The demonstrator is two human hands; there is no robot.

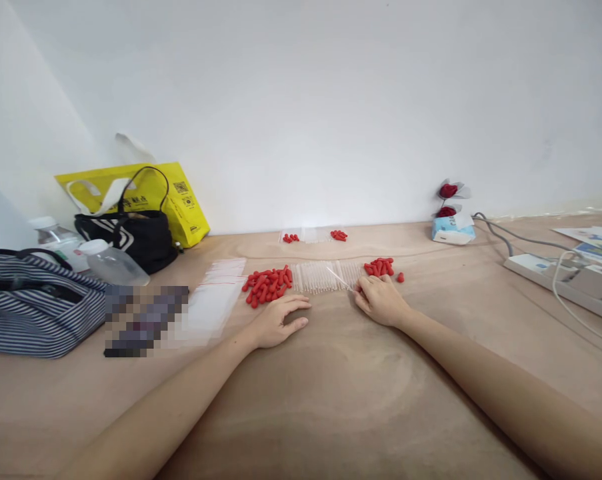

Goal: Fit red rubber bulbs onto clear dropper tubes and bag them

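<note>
On the left of the tabletop (331, 400), clear plastic bags (205, 307) lie beside a large heap of red rubber bulbs (268, 287). Just in front of this heap is the left hand (281, 320), holding nothing, its thumb apart from the fingers. Next comes a row of thin clear tubes (305, 277), their long axes pointing away from the person. Over its right part slants a single tube (339, 277), leading away and leftward from the right hand (378, 300), which pinches its near end; beyond this hand lies a smaller red heap (379, 267).
</note>
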